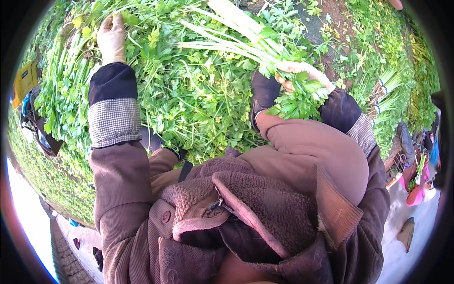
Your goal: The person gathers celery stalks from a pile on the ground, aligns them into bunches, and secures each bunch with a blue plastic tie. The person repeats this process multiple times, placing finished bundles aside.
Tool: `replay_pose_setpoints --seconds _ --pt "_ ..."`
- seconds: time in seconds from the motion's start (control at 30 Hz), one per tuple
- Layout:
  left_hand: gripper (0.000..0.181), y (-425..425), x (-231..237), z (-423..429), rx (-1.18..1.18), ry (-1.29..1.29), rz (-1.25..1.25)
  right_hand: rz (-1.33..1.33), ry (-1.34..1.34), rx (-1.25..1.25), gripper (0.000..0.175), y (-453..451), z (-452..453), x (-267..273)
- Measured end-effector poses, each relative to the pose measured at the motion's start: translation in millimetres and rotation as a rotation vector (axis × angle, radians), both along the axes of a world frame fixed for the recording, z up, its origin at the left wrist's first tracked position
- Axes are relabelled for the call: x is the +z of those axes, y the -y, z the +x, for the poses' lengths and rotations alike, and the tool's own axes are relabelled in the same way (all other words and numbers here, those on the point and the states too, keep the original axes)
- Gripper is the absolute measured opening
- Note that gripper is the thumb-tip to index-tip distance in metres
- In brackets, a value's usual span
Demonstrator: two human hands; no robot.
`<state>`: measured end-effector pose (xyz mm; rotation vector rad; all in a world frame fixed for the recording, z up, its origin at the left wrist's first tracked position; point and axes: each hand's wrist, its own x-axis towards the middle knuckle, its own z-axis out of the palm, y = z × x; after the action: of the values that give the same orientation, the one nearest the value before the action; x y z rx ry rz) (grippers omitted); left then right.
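My right hand (306, 74) is closed around a bunch of celery (248, 35). Its pale stalks point up and left, while the leafy tops (301, 97) hang below my fingers over my right shin. At the upper left, my left hand (111, 39) reaches to a heap of celery (71, 64) with stems and roots showing. Its fingertips are bent together against leaves, and whether they pinch a stem or leaf is unclear. Loose celery leaves and stalks (205, 92) cover the ground between my dark shoes (264, 92).
Tied celery bundles (381, 90) lie in a row at the right. A yellow package (25, 83) and a dark bag (37, 120) sit at the left. Bare soil (337, 42) shows at the upper right. Another person in pink (415, 191) appears at the right rim.
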<state>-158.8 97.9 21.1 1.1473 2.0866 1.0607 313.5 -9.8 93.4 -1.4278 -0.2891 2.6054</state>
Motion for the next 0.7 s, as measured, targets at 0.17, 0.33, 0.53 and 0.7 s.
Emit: replay_pose_setpoints --seconds 0.17,0.33,0.53,0.7 --pt "0.054 74 -6 80 -0.433 0.168 -0.423 -0.135 -0.145 -0.165 0.037 9 7 -11" --pt "0.053 143 -13 192 -0.405 1.176 -0.748 -0.185 -0.130 -0.199 0.038 11 1 -13" --pt "0.022 150 -10 216 -0.265 1.447 -0.632 -0.122 -0.115 -0.140 0.047 14 0 -13" --pt "0.023 149 4 181 -0.435 0.972 -0.832 -0.253 -0.262 -0.198 0.051 16 4 -20"
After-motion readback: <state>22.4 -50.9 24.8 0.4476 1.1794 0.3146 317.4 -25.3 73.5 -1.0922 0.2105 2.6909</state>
